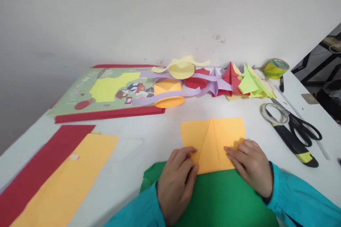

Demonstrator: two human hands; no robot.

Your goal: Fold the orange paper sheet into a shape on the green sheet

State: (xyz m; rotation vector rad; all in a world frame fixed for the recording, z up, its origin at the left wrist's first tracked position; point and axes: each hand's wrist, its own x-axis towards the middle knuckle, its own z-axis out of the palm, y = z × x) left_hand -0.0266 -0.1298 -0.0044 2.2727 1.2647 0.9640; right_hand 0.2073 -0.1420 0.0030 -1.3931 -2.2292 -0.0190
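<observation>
Head feed up. My landmark is the folded orange paper (207, 156): it lies flat on the near part of the white table (138, 124), its near edge over a green sheet (226, 202). Triangular fold down its middle, narrow point at the far edge.

Left hand (177, 179): fingers half curled, thumb and fingertips on the paper's near-left part. Right hand (250, 165): loosely bent, fingertips on its right side. Can't tell from here if either one pinches the paper or only presses it. Teal sleeves (301, 193) on both arms.

Left of the paper: a red strip (50, 163) and an orange strip (69, 177) side by side, white scrap (75, 156) on the latter. Beyond it, far left: printed green board (80, 88) with a yellow sheet (114, 88) on top and red sheets (112, 114) below. Straight beyond: round-based paper pieces with wavy strips, the orange piece (169, 102) nearest. Beyond and to the right: purple, red and light green folded shapes (249, 82), then a yellow-green tape roll (274, 70).

Right of the paper: a white tape roll (264, 113), black scissors (292, 117) and a black-yellow cutter (289, 139), overlapping.
</observation>
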